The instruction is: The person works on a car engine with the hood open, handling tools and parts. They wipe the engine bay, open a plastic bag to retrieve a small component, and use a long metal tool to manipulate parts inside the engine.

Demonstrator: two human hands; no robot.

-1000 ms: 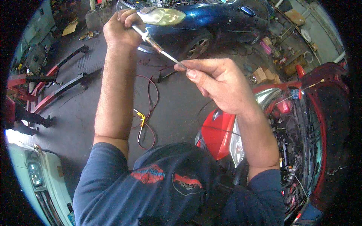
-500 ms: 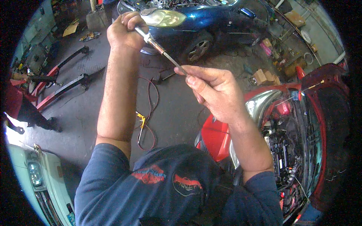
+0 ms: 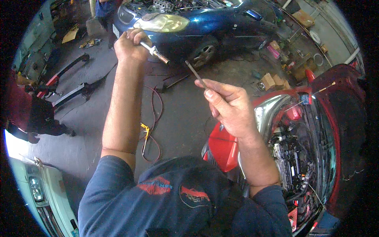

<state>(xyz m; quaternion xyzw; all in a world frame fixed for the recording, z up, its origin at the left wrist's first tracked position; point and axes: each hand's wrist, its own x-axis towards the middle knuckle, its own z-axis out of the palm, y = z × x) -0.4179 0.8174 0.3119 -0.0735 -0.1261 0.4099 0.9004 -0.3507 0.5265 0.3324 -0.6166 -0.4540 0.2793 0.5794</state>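
My left hand (image 3: 131, 46) is closed around a shiny metal tubular tool (image 3: 156, 54) with a collar partway along it. Its free end points down and to the right. Between the thumb and fingers of my right hand (image 3: 233, 107), I pinch a thin dark metal rod (image 3: 193, 71), tilted up toward the tool. A gap separates the rod's tip from the tool's end. Part of the tool is hidden in my left fist, and the rod's lower end is covered by my right fingers.
A blue car (image 3: 225, 25) stands ahead; a red car (image 3: 225, 148) with its engine bay exposed is at right. A pale vehicle (image 3: 49, 193) sits at lower left. A red hose (image 3: 161, 106) lies on the floor. Two people (image 3: 39, 104) are nearby, one beyond the blue car's left corner.
The rod, whose upper end met the tool's end before, is now apart from it. My right hand has moved down and slightly right. More of the people at left and at the top shows.
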